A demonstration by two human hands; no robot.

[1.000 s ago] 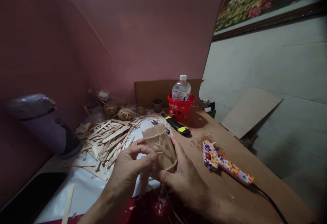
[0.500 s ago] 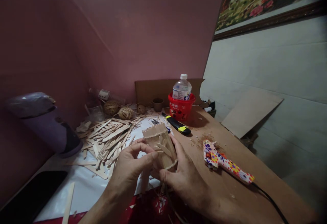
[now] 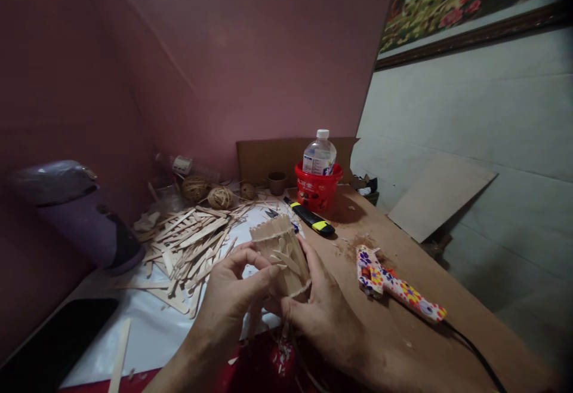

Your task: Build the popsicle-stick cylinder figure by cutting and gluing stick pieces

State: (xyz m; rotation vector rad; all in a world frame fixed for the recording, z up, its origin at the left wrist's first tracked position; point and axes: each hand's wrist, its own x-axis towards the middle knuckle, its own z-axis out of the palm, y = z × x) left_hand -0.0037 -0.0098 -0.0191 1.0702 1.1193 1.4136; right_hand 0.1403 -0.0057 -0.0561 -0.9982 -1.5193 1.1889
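A small cup made of upright craft sticks [image 3: 281, 235], with cord round its upper and lower parts, is tilted in front of me. Slim leaf-shaped wooden pieces [image 3: 289, 260] lie on its facing side. My right hand [image 3: 324, 306] wraps the cup from the right and below, thumb at its bottom edge. At the cup's left side, my left hand [image 3: 239, 279] is closed in a pinch, its thumb tip and forefinger at the end of a small wooden piece on that face. The lower left fingers are partly hidden.
A heap of craft sticks [image 3: 197, 243] lies on white sheeting at left, near twine balls [image 3: 220, 197] and a dark phone-like slab [image 3: 62, 345]. Rightward are a utility knife [image 3: 311, 218], a flowered glue gun [image 3: 394, 285] with cable, and a red bucket [image 3: 317, 193] holding a bottle.
The cup and both hands stay almost in place, with only a very slight shift. Nothing has been let go or picked up.
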